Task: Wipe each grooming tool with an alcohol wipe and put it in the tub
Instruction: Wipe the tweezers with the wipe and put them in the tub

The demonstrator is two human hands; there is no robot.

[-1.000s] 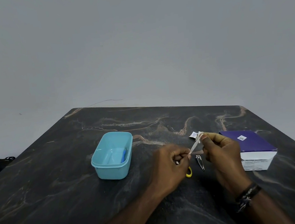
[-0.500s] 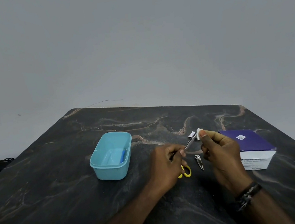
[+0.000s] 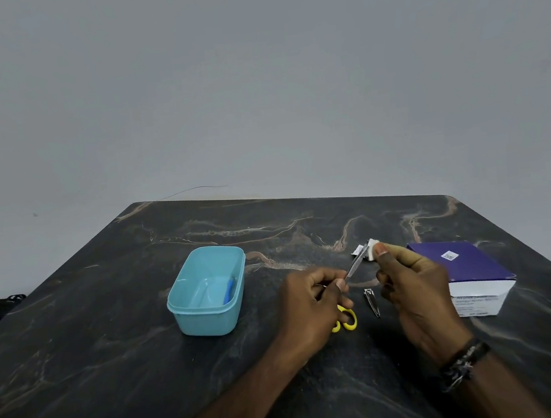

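Observation:
My left hand (image 3: 312, 302) pinches the near end of a thin metal nail file (image 3: 356, 263), which slants up to the right. My right hand (image 3: 409, 283) pinches a small white alcohol wipe (image 3: 371, 249) at the file's far tip. A light blue tub (image 3: 182, 305) stands to the left with a blue tool (image 3: 230, 289) lying inside it. On the table below my hands lie yellow-handled scissors (image 3: 347, 321), partly hidden by my left hand, and a metal nail clipper (image 3: 371, 301).
A purple and white box (image 3: 470, 272) sits to the right of my right hand. A torn white wrapper (image 3: 356, 250) lies behind the file's tip. The dark marbled table (image 3: 113, 364) ends at a grey wall behind.
The wipe has slid up the file from near my left hand to its far tip, baring the metal shaft. My left hand stays in place.

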